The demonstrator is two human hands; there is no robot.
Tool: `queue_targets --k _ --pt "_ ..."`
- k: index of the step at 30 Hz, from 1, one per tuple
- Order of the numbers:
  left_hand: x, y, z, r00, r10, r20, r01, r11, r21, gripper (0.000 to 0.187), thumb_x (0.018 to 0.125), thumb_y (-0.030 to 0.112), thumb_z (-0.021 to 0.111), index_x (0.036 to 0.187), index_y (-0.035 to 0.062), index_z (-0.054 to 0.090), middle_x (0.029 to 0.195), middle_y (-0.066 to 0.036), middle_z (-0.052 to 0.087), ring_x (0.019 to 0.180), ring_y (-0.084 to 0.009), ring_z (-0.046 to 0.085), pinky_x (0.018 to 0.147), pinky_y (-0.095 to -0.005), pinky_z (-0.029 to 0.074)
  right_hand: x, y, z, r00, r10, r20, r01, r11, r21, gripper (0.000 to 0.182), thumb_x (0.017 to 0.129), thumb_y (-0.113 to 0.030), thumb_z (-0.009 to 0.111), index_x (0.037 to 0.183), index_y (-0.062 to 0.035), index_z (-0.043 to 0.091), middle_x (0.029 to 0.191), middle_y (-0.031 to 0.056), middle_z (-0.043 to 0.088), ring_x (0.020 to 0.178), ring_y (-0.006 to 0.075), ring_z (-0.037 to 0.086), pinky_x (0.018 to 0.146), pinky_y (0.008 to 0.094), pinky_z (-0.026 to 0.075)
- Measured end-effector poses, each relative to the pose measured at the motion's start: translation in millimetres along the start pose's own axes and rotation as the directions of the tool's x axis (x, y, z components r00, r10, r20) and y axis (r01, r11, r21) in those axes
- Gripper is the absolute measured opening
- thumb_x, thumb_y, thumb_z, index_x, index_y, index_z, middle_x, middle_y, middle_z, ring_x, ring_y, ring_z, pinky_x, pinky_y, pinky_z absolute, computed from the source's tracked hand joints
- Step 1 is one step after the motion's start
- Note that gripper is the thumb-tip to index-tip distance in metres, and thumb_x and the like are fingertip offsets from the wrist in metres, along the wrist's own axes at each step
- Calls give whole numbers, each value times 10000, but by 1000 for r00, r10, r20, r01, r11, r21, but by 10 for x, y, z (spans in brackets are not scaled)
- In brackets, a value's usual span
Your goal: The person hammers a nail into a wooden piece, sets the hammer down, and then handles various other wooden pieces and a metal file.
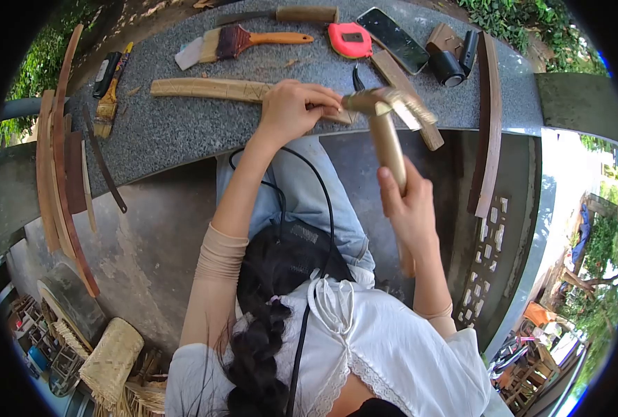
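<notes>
A hammer with a wooden handle is gripped in my right hand. Its metal head is raised just right of my left fingertips, slightly blurred. My left hand rests over the right part of a light wooden strip lying on the stone table. Thumb and fingers there are pinched together close to the strip's right end; whatever sits between them is too small or hidden to name. Beyond the hammer head lies a wooden block, with a small dark curved object beside it.
Along the table's far side lie a paintbrush, a red tape measure, a phone and a wooden-handled blade. Wood strips overhang the left edge; another strip overhangs the right. A black cable crosses my lap.
</notes>
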State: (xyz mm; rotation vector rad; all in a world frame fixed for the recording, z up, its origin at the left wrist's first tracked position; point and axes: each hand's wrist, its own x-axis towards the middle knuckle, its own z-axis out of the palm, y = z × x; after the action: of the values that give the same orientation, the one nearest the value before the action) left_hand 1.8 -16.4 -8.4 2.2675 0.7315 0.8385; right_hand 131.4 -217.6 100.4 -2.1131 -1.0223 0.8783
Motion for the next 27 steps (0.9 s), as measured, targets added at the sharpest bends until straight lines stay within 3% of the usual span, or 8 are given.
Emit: queue_targets --k 5,9,12,16,18,19,21,27 --pt "32 -24 0 998 54 16 -53 997 -59 93 789 270 753 805 187 793 911 111 753 745 -138 677 744 -293 492 -39 138 126 986 -84 -142 109 978 178 323 979 -326 611 983 -4 603 575 130 557 491 205 578 515 356 445" --pt "73 -32 -18 999 47 2 -47 999 -24 94 790 272 754 801 188 793 909 114 752 744 -134 676 750 -292 489 -7 82 94 999 47 10 -47 999 11 327 976 -325 615 970 2 599 582 131 554 500 191 565 531 365 453" --pt "42 7 -29 999 27 46 -23 997 -71 89 794 262 753 801 182 792 914 111 752 735 -138 678 761 -289 487 -48 69 -30 997 -30 -77 36 996 78 371 990 -374 593 959 -4 601 562 86 549 488 162 560 504 341 444" --pt "72 58 -64 997 9 72 -3 997 -73 88 808 254 745 809 179 792 924 110 754 743 -130 680 757 -290 485 -70 43 -78 996 44 -77 -33 990 139 378 1000 -397 572 984 -20 601 568 23 552 482 112 542 486 295 435" --pt "103 83 -49 973 -207 100 227 796 -562 89 819 250 737 813 179 792 932 112 755 753 -111 682 783 -288 472 -73 78 -62 995 72 -61 -64 990 124 381 1001 -406 567 979 -27 601 565 13 544 478 103 540 477 285 430" --pt "94 67 -37 973 -206 101 227 795 -563 89 819 250 737 813 179 792 932 112 755 753 -111 682 783 -288 472 -78 90 -54 995 74 -62 -65 990 124 381 1001 -406 567 979 -27 601 565 13 544 478 103 540 477 285 430" --pt "61 37 -35 999 43 31 -40 993 -107 93 827 246 732 814 176 791 938 115 756 770 -86 682 808 -283 451 -85 108 -33 994 98 -55 -90 987 131 386 1006 -409 558 964 -28 596 560 15 541 474 102 539 472 287 428" --pt "28 0 -12 996 68 52 -65 997 -44 88 824 251 733 801 189 791 938 131 753 740 -66 655 810 -273 433 -103 156 -27 991 121 -56 -111 981 161 384 1010 -410 552 967 -31 599 550 7 535 468 96 537 467 281 426"
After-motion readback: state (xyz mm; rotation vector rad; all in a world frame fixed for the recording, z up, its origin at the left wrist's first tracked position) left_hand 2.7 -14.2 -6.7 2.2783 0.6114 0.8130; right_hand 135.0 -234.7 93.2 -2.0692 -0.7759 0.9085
